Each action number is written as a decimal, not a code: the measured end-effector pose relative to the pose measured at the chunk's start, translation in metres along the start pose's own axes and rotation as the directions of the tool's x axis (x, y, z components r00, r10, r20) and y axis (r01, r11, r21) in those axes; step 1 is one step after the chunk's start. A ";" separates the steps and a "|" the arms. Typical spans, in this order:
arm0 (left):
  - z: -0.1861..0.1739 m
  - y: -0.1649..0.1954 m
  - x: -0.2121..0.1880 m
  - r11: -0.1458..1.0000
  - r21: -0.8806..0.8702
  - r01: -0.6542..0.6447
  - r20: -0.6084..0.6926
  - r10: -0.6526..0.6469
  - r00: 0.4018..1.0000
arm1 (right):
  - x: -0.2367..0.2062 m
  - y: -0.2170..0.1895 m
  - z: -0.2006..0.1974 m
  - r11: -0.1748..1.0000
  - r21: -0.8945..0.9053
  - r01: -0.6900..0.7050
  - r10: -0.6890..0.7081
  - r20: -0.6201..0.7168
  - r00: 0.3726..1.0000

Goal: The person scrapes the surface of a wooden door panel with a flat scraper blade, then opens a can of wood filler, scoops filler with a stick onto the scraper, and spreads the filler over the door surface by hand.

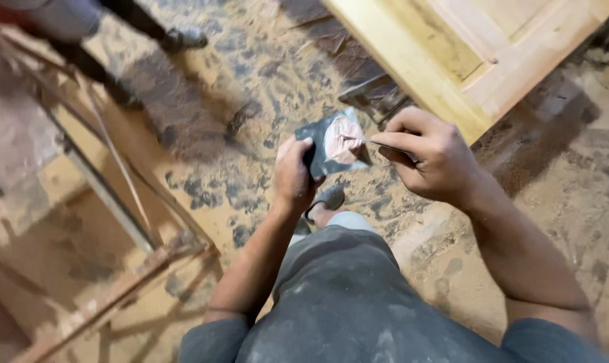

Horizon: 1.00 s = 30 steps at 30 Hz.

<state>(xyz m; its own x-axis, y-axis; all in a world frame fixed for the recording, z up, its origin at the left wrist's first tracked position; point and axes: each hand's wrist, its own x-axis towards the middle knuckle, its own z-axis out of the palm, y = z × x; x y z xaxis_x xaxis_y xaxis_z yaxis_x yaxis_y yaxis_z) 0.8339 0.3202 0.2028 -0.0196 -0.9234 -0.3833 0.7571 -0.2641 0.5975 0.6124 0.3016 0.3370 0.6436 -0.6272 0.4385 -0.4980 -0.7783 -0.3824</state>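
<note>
Left fingers: your left hand (292, 176) is clamped on the near-left corner of a dark flat plate (331, 142), thumb on top, other fingers wrapped under it.
Right fingers: your right hand (430, 156) is pinched shut on a thin flat blade (375, 142), thumb and forefinger together; the blade's tip points left onto the plate.
Plate: held in the air in front of you, tilted, centre of the scene, between your two hands. It carries a dab of pinkish-tan filler paste (343, 140); the blade tip sits at the right edge of the paste. Contact looks likely, but I cannot tell for sure.
Wrists/arms: bare forearms, both coming in from the near edge; grey dusty trousers (344, 296) below them.
Foot: grey sandal (324, 202) just under the plate, on the floor.
Far right: pale wooden panelled door (472, 47), lying flat, its corner just beyond your right hand.
Floor: sawdust-covered floor (250, 87), patchy dark spots.
Left: wooden frame pieces (109, 195), blurred.
Far left: another person's legs and a dark shoe (183, 38), well apart from you.
</note>
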 end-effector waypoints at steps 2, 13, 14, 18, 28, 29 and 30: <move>-0.009 0.003 -0.019 0.997 -0.081 0.013 -0.040 -0.016 0.999 | -0.008 -0.022 0.024 0.999 0.028 -0.029 0.030 -0.050 0.998; -0.032 -0.011 -0.041 0.980 -0.115 0.163 -0.003 -0.164 0.986 | -0.057 -0.089 0.034 0.927 -0.373 0.038 -0.010 0.077 0.997; -0.031 -0.014 -0.041 0.980 -0.111 0.165 -0.002 -0.166 0.986 | -0.059 -0.088 0.030 0.923 -0.380 0.054 -0.016 0.102 0.995; -0.027 -0.025 -0.036 0.979 -0.086 0.187 0.002 -0.188 0.982 | -0.066 -0.083 0.010 0.913 -0.391 0.117 -0.042 0.196 0.980; 0.031 -0.054 0.020 0.995 -0.092 0.025 0.135 -0.012 0.991 | -0.118 0.011 -0.058 0.993 -0.098 -0.061 0.061 -0.009 0.998; 0.043 -0.060 0.024 0.997 -0.055 0.057 0.168 -0.047 0.985 | -0.129 0.028 -0.064 0.987 0.088 -0.136 0.136 0.008 0.991; 0.056 -0.066 0.026 0.996 -0.013 0.092 0.193 -0.087 0.977 | -0.140 0.048 -0.070 0.938 0.276 -0.212 0.208 0.042 0.977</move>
<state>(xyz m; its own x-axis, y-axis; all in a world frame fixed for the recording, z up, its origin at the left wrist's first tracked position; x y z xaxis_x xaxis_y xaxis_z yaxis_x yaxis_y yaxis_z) 0.7470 0.2977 0.1926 -0.2112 -0.9330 -0.2913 0.7608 -0.3440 0.5503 0.4582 0.3502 0.3146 0.5494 -0.7739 0.3150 -0.4429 -0.5894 -0.6756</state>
